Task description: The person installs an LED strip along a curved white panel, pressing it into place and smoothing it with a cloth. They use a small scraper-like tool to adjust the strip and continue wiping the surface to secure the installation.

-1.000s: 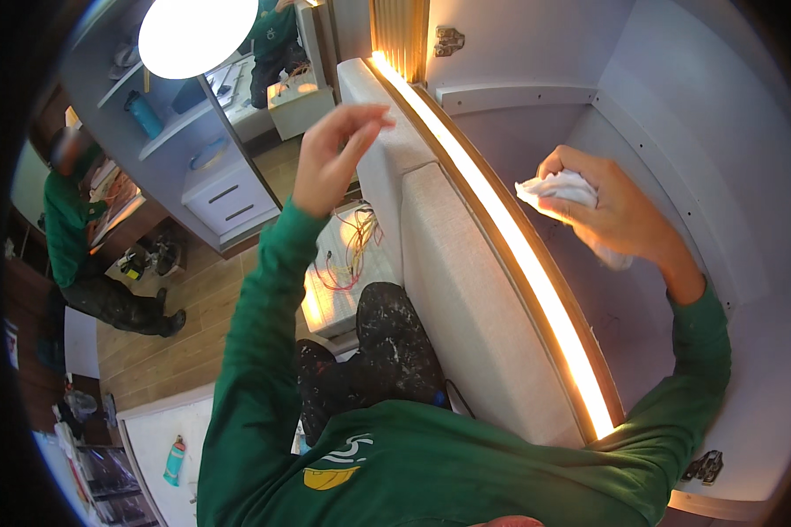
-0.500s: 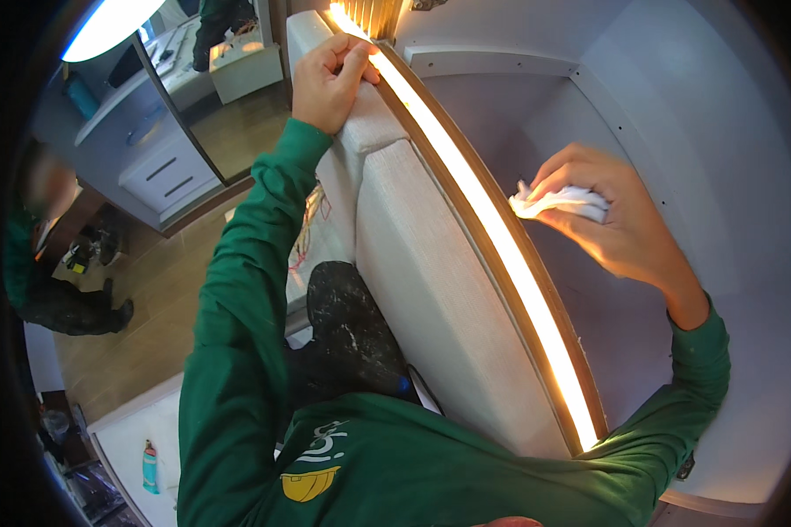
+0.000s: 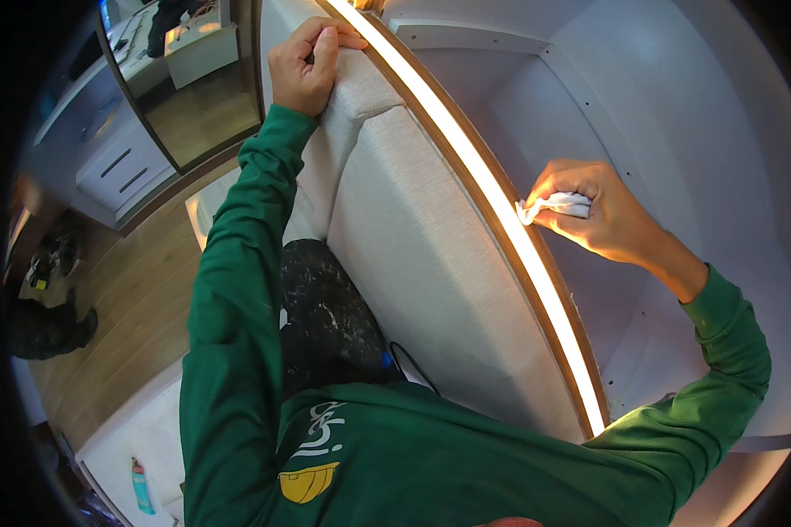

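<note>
Honestly, this is looking like a lived-in kind of room, bedroom or lounge, can't tell which, that's doubling as a work site. White drawers (image 3: 125,174) are standing at the wood-plank floor's (image 3: 141,272) far edge, padded beige panels (image 3: 422,237) are running along a glowing light strip (image 3: 472,158), and somebody's wearing white-spattered trousers (image 3: 325,303).

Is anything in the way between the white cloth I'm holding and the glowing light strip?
No object is visible in between. The white cloth, pinched in your right hand, has its tip at the wooden edging along the light strip's right side; whether they touch isn't clear.
</note>
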`<state>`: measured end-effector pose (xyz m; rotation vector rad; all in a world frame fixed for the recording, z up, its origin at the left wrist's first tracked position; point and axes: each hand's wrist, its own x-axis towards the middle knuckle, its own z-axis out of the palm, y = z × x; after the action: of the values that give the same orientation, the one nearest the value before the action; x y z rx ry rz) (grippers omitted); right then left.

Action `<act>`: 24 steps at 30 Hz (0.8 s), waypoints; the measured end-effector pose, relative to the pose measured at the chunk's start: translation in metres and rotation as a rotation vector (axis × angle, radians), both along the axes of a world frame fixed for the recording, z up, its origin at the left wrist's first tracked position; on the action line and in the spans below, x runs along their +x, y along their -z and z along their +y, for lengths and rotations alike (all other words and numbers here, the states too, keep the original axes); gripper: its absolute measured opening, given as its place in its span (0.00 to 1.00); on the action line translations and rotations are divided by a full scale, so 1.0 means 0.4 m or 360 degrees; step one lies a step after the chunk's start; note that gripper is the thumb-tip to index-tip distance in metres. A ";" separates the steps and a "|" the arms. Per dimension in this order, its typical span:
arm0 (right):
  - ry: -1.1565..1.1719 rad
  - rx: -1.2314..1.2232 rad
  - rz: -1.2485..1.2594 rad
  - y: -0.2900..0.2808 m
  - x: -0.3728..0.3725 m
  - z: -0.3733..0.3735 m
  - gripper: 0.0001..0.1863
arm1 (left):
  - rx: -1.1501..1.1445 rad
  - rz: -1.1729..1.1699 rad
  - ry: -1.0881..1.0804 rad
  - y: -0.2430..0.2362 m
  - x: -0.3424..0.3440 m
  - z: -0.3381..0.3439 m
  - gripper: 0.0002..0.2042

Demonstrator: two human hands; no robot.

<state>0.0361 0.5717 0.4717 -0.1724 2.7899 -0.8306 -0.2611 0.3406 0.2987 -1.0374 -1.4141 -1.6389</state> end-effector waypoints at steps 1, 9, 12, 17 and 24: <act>0.0055 -0.0036 -0.0025 0.002 0.011 -0.002 0.05 | 0.0026 0.0022 0.0014 0.001 -0.002 0.003 0.15; 0.0332 0.0047 0.0321 0.045 0.089 -0.058 0.05 | 0.0060 0.0110 0.0002 0.026 -0.013 0.009 0.14; 0.0381 0.0047 0.0373 0.064 0.081 -0.062 0.06 | -0.0037 0.0058 0.0036 0.027 -0.011 0.000 0.19; 0.0543 -0.0101 0.0381 0.082 0.063 -0.057 0.06 | -0.0078 0.0012 0.0058 0.019 0.009 -0.008 0.16; 0.0548 0.0086 0.0155 0.034 0.093 -0.087 0.06 | 0.0130 -0.0103 0.0113 0.002 0.039 0.009 0.15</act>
<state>0.0733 0.5370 0.4582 0.2935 2.9768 -0.8365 -0.2455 0.3444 0.2977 -1.0062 -1.3535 -1.7807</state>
